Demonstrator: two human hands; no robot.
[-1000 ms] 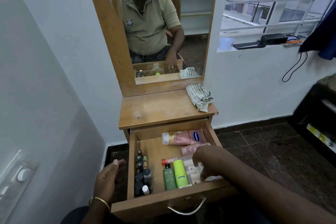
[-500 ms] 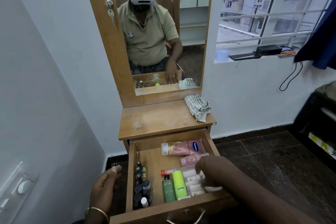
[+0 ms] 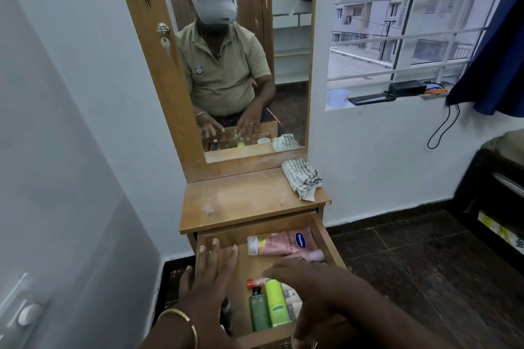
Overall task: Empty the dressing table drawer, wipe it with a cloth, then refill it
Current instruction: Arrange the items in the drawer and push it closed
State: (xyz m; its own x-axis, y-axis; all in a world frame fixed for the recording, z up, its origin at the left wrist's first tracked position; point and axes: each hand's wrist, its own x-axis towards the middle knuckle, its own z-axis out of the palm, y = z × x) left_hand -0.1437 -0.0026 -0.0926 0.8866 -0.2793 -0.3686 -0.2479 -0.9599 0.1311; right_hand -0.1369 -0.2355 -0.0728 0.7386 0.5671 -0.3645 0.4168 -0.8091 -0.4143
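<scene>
While over drawer (image 3: 330, 238), fingers (image 3: 215, 253) spread.

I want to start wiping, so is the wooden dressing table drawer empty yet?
Not empty. The open wooden drawer holds a pink lotion tube, a dark green bottle and a lime green bottle.

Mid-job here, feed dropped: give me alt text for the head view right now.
Both hands reach over the open drawer of a wooden dressing table: the left hand spread with straight fingers, the right hand above the toiletries. Inside lie a pink tube, a dark green bottle and a light green bottle; a checked cloth sits on the tabletop.
</scene>
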